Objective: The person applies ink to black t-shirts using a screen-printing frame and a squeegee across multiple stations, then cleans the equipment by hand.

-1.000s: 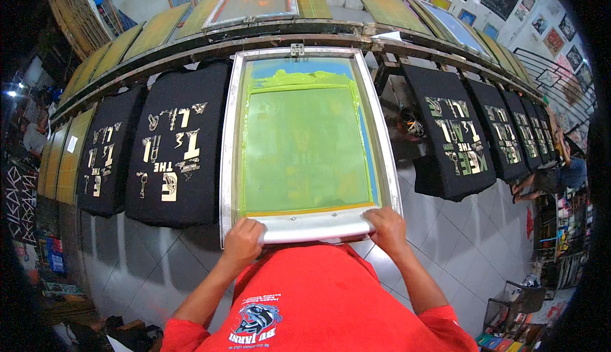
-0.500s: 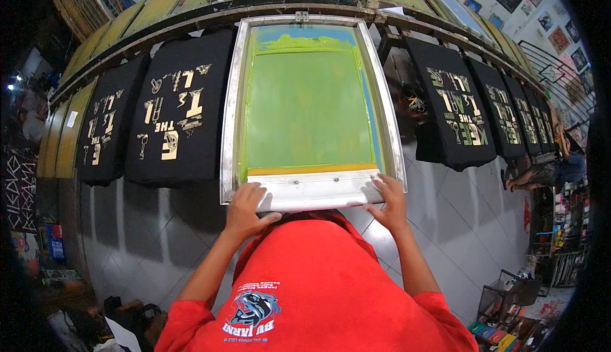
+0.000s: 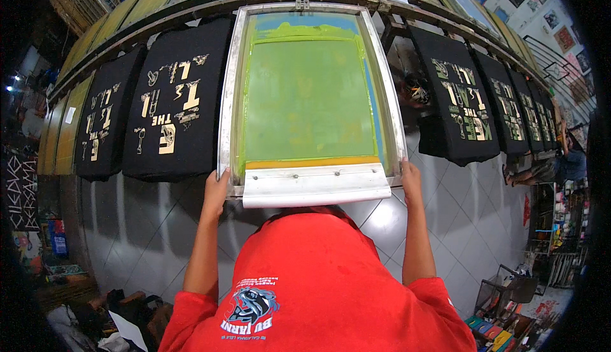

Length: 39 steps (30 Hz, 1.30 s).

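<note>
A screen-printing frame with a pale metal rim and green mesh lies in front of me, its far end at a hinge clamp on the rail. A white flap with small studs covers its near end. At the near left corner my left hand grips the rim, thumb up along the side. My right hand holds the opposite side in the same way. The fingers under the rim are partly hidden. Faint lettering shows through the mesh.
Black printed shirts on boards flank the frame: a large one and another at left, several at right. A wooden rail runs behind, with more screens beyond it. Another person is at far right. Below lies a tiled floor.
Both hands have moved from the top of the white flap outward to the frame's sides and closed on them. The flap now hangs loose over the near edge.
</note>
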Each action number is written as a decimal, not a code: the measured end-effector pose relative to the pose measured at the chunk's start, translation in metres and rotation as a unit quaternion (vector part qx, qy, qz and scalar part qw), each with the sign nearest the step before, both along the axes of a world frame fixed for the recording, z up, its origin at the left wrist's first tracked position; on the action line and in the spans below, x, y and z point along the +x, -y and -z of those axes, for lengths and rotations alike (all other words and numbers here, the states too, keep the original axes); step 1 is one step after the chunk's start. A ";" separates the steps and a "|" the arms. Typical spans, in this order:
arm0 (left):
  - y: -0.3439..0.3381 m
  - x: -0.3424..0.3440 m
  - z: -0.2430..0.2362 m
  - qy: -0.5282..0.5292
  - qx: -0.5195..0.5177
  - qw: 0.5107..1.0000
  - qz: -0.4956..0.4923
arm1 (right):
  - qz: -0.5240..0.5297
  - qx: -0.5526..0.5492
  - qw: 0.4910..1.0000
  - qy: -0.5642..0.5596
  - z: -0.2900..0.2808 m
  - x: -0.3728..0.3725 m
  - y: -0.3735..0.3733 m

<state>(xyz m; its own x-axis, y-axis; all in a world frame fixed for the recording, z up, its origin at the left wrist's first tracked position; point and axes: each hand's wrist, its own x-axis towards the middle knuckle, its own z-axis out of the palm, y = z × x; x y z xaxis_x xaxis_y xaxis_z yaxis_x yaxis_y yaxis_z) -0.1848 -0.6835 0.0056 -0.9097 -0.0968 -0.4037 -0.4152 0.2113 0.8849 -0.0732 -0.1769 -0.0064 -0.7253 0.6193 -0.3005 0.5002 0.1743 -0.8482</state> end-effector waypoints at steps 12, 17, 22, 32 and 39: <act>0.010 -0.022 -0.003 0.104 0.076 0.991 0.024 | -0.001 -0.022 0.998 0.050 -0.001 -0.015 -0.019; -0.011 -0.013 -0.022 0.001 -0.123 0.992 -0.028 | 0.015 0.189 0.980 0.054 -0.004 -0.013 -0.014; 0.003 0.000 -0.044 -0.006 -0.226 0.974 -0.025 | 0.004 0.212 0.974 0.077 -0.041 -0.007 0.003; 0.138 -0.022 -0.076 -0.029 -0.143 0.987 -0.064 | -0.038 0.290 0.956 -0.036 -0.056 -0.043 0.123; 0.372 -0.051 -0.044 -0.039 -0.120 0.984 -0.129 | -0.016 0.123 0.992 -0.025 -0.048 -0.094 0.357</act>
